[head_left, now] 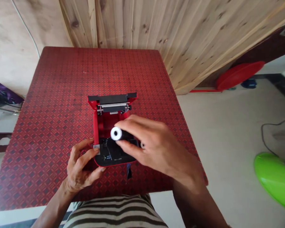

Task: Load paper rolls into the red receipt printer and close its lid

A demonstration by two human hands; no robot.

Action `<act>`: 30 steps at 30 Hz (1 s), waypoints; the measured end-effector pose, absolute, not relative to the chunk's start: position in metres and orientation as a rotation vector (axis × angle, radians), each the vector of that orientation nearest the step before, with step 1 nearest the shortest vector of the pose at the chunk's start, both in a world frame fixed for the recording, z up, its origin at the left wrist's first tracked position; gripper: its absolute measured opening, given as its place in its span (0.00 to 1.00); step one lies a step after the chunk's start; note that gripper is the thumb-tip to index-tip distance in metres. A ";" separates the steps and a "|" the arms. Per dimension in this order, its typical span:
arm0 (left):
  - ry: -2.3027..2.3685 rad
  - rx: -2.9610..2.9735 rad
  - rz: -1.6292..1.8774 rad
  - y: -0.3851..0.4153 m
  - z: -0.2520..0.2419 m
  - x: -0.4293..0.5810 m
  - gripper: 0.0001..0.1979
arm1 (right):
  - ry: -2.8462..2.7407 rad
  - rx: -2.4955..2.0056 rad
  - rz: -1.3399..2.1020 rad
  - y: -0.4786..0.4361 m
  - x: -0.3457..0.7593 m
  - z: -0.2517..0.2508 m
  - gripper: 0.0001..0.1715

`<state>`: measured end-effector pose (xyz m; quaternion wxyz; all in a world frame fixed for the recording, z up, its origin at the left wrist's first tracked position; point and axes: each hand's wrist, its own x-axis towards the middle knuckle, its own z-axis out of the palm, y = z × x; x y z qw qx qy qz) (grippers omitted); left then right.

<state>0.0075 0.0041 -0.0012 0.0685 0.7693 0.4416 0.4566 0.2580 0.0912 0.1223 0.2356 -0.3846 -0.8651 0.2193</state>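
A red thermal receipt printer (106,123) stands open on the table, its black lid (112,98) folded back at the far side and showing a metal-and-black roller assembly. My right hand (154,142) holds a white paper roll (116,133) between thumb and fingers, above the printer's black interior. The hand hides much of that compartment. My left hand (82,161) grips the printer's near left corner, with fingertips on a small grey tab (96,148). A dark strip (129,172) hangs at the printer's front edge.
The table has a red diamond-patterned cover (61,79) and stands against a pale wood-plank wall (180,31). On the floor at right lie a green plastic object (275,180) and a red plastic object (238,75). A striped shirt (116,212) shows at the bottom.
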 end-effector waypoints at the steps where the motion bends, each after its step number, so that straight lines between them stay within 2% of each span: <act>1: 1.329 2.313 1.379 0.004 -0.001 0.007 0.21 | -2.232 -1.102 0.655 0.092 0.269 0.119 0.08; 6: 1.315 2.325 1.408 0.007 0.000 0.008 0.20 | -1.532 -1.293 0.807 0.121 0.311 0.064 0.13; 9: 1.297 2.339 1.431 0.009 0.001 0.010 0.20 | -1.471 -1.337 0.851 0.139 0.314 0.028 0.17; 13: 1.288 2.363 1.430 0.010 0.003 0.011 0.21 | -1.536 -1.461 0.798 0.145 0.306 0.004 0.17; 19: 1.295 2.381 1.418 0.010 0.003 0.010 0.21 | -1.596 -1.521 0.823 0.145 0.303 -0.005 0.17; 24: 1.294 2.364 1.429 0.010 0.001 0.009 0.22 | -1.587 -1.548 0.811 0.125 0.318 0.007 0.30; 26: 1.290 2.356 1.432 0.010 0.001 0.009 0.22 | -1.585 -1.571 0.814 0.105 0.331 0.020 0.24; 28: 1.295 2.351 1.423 0.009 0.001 0.009 0.24 | -1.653 -1.582 0.987 0.081 0.343 0.032 0.14; 30: 1.300 2.345 1.418 0.010 0.001 0.009 0.25 | -1.711 -1.567 1.207 0.060 0.347 0.037 0.16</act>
